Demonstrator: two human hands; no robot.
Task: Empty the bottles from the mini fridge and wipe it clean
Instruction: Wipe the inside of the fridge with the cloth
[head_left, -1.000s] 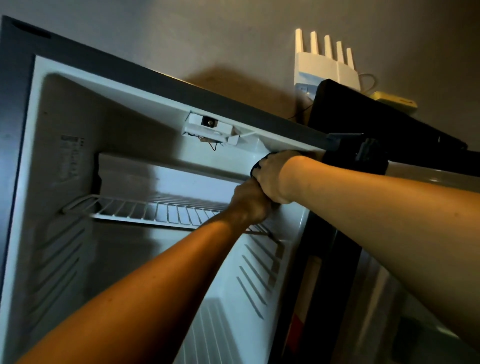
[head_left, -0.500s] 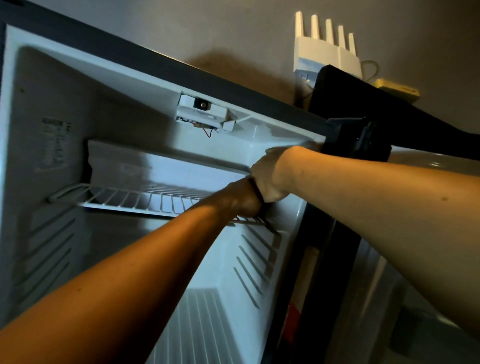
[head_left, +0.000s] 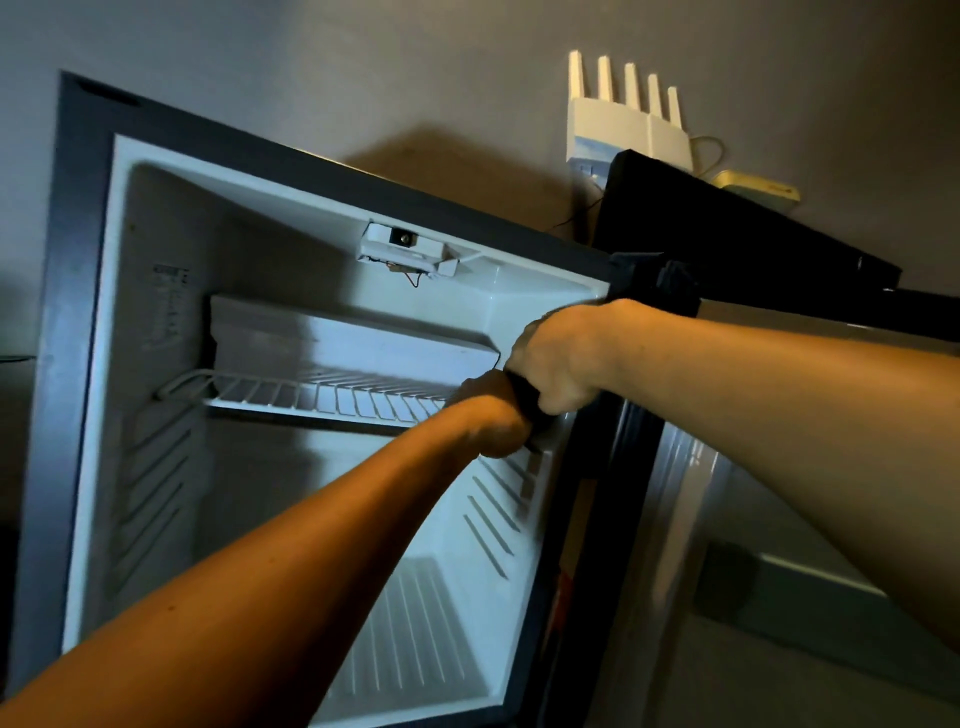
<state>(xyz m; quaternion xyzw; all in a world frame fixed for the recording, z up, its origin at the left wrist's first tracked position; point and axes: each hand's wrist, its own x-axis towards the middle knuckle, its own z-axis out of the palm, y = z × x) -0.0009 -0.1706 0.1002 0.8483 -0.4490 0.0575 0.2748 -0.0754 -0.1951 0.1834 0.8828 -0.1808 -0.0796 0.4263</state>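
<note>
Lighting: your room is dim; warm light on your forearms, cool blue inside the mini fridge (head_left: 291, 322). Fridge shadow on wall. Wide-angle bending; lower right blurred.

Plain grey-beige wall (head_left: 363, 67) fills upper view, dimly lit, warm cast. White router (head_left: 626, 130) with five upright antennas mounted on wall. Thin cable (head_left: 709, 150) loops just right of router. Small yellow box (head_left: 758, 191) right of router and lower, near cable end. Soft dark shadow (head_left: 441, 171) on wall left of router and lower. Far below router, pale floor (head_left: 779, 691) and low dark blurred object (head_left: 727, 577).
</note>
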